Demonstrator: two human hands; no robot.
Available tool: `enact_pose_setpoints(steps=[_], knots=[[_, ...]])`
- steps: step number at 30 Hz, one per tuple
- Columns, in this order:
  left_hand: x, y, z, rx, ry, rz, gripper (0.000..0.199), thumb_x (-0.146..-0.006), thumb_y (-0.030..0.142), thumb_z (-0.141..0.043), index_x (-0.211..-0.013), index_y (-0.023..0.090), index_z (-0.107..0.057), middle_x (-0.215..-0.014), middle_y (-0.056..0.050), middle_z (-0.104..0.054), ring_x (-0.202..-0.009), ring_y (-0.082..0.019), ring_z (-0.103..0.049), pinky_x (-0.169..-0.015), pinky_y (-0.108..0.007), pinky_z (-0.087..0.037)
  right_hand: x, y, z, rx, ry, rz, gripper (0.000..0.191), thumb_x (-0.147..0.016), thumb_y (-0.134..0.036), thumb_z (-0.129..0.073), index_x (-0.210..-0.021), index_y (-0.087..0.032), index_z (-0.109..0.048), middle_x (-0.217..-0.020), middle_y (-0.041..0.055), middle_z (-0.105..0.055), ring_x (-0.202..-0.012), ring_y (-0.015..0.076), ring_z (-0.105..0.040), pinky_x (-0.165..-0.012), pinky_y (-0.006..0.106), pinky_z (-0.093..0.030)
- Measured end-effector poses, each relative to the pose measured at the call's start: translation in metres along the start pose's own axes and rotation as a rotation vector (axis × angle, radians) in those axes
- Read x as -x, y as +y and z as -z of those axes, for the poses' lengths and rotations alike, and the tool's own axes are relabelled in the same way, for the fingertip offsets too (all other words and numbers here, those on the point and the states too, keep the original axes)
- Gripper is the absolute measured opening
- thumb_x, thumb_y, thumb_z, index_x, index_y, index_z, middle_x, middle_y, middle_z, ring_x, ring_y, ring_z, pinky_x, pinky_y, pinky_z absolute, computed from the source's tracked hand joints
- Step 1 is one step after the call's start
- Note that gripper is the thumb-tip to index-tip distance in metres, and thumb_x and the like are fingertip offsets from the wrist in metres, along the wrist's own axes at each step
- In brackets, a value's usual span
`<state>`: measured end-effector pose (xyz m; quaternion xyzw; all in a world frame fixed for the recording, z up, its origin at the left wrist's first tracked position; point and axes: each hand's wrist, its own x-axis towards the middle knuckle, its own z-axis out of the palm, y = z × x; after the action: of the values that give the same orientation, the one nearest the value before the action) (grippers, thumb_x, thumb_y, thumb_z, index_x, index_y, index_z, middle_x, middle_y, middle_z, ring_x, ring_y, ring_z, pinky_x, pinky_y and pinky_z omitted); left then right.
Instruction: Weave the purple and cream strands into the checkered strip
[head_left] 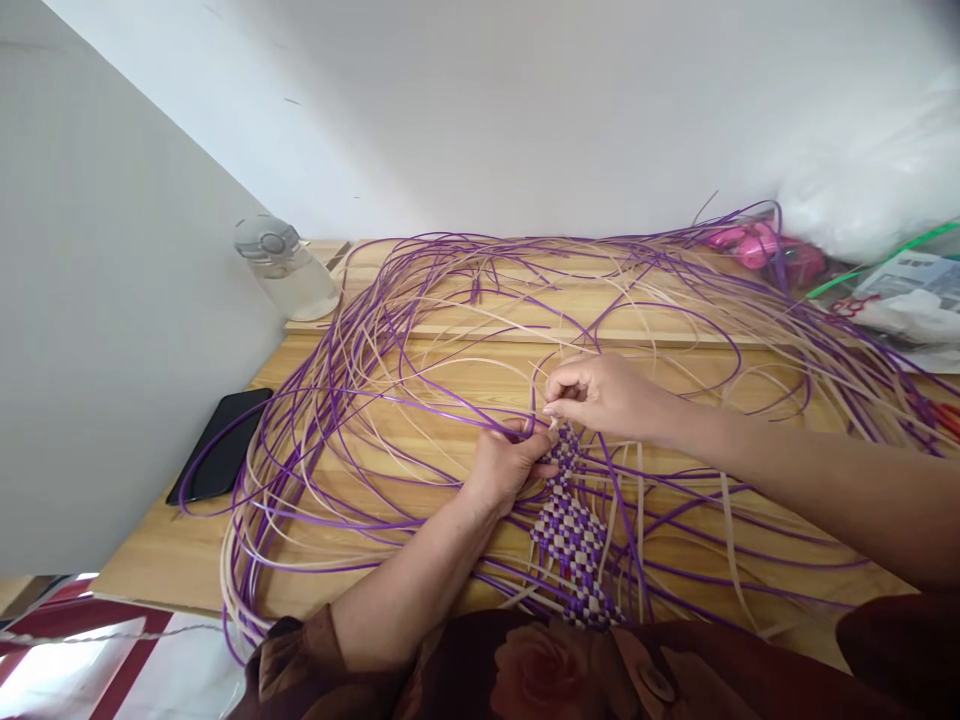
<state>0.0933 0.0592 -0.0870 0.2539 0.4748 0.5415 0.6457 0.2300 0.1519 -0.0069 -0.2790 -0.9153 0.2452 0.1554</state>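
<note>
A purple and cream checkered woven piece (570,535) runs from the table's front edge up to both hands. My left hand (506,462) is closed on its upper end, thumb on top and fingers partly behind the weave. My right hand (600,395) pinches a cream strand right at that end, thumb against the index finger; most of the strand is hidden by the fingertips. Long loose purple and cream strands (300,470) spread from the weave to both sides and loop in a wide arc round it.
On the left lie a black phone (221,447) and, farther back, a clear bottle (289,270) with a grey lid. Pink-handled items (754,245), a plastic bag (877,190) and red scissors handles (853,306) sit at the back right. A low wooden ledge (480,333) crosses the table.
</note>
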Motion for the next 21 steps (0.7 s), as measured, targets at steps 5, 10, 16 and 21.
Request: enact_pose_setpoints(steps=[5,10,16,21], knots=[[-0.001,-0.005,0.001,-0.008,-0.003,-0.026,0.035,-0.056,0.034,-0.087,-0.076,0.012,-0.067,-0.075,-0.001,-0.060,-0.066,-0.011,-0.056,-0.050,-0.019,-0.054,-0.003,-0.008,-0.007,0.137,-0.180,0.318,0.019,-0.088,-0.010,-0.051,-0.079,-0.016,-0.067,-0.087,0.0036,-0.063,-0.072,0.0115,-0.055,-0.064,0.024,-0.036],[0.001,-0.005,0.000,-0.007,0.029,-0.058,0.035,-0.057,0.026,-0.085,-0.086,0.015,-0.070,-0.085,-0.003,-0.067,-0.073,-0.016,-0.062,-0.051,-0.023,-0.056,-0.018,-0.024,-0.011,0.282,-0.317,0.325,0.018,-0.079,0.000,-0.059,-0.073,-0.016,-0.065,-0.072,-0.0022,-0.056,-0.054,0.0069,-0.035,-0.052,0.028,-0.019],[0.002,-0.001,-0.001,0.053,0.034,-0.036,0.035,-0.052,0.024,-0.086,-0.081,0.014,-0.069,-0.088,-0.004,-0.070,-0.079,-0.019,-0.065,-0.052,-0.023,-0.056,-0.029,-0.032,-0.011,0.226,-0.383,0.341,0.022,-0.074,-0.002,-0.065,-0.063,-0.022,-0.063,-0.068,-0.0033,-0.057,-0.053,0.0093,-0.036,-0.052,0.033,-0.019],[0.000,-0.001,0.002,0.115,0.035,-0.013,0.030,-0.058,0.023,-0.083,-0.083,0.015,-0.069,-0.090,-0.005,-0.069,-0.084,-0.018,-0.065,-0.054,-0.021,-0.057,-0.037,-0.032,-0.013,0.208,-0.359,0.303,0.021,-0.080,-0.008,-0.064,-0.069,-0.025,-0.066,-0.071,-0.0035,-0.062,-0.056,0.0110,-0.045,-0.053,0.033,-0.021]])
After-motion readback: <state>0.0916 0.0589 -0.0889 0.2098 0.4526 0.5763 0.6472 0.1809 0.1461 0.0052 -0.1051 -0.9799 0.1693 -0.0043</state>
